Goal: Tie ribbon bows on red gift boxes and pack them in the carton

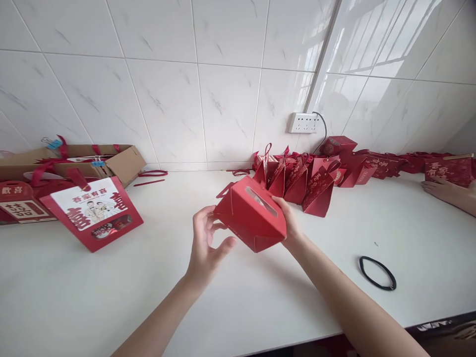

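Observation:
A red paper gift box [249, 218] with a clear oval window is tilted in the air above the white table, its base turned toward me. My right hand [288, 218] grips it at the right side, fingers partly hidden behind it. At the box's left edge, my left hand [208, 243] has its fingers curved and its thumb apart; the fingertips are close to the box's corner, and I cannot tell whether they touch it. A red handle shows behind the box's upper left.
Several red gift boxes [316, 191] line the wall at right. A white picture gift bag [96, 210] and a cardboard carton [126, 161] stand at left. A black hair tie [377, 272] lies on the table [148, 287]. Another person's hand [437, 188] touches a red box, far right.

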### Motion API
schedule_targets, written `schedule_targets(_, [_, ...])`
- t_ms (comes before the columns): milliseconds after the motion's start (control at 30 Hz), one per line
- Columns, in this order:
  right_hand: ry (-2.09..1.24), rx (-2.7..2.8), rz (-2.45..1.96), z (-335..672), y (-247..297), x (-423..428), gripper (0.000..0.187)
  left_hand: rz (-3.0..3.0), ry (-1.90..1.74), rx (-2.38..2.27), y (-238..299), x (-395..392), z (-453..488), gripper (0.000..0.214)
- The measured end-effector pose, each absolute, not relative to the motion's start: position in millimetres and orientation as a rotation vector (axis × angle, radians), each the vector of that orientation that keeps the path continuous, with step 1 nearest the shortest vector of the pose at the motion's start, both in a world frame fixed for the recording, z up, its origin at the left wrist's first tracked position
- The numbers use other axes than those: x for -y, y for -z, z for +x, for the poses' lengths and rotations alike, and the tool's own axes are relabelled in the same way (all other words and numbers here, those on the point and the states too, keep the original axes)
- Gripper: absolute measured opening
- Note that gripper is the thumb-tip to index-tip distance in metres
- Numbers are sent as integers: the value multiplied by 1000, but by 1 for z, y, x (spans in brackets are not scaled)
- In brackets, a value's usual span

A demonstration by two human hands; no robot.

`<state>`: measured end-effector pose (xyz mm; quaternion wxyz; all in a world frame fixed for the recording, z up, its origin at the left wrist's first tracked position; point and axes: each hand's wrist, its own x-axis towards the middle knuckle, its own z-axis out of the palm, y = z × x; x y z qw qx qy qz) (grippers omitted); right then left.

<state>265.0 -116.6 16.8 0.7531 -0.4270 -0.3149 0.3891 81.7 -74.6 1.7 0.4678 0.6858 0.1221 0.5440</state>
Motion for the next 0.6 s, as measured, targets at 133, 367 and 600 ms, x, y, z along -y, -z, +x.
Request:
schedule_targets(133, [-526,773,-885,272,-25,127,24,1529,-1063,-442,-3,75,82,69])
schedule_targets(367, [-824,891,-657,277,-29,130,18,1896,-1490,-543,0,78,80,76])
schedule_targets(600, [-944,844,-618,275,-30,129,22,1779,-1618,-470,-4,70,76,69])
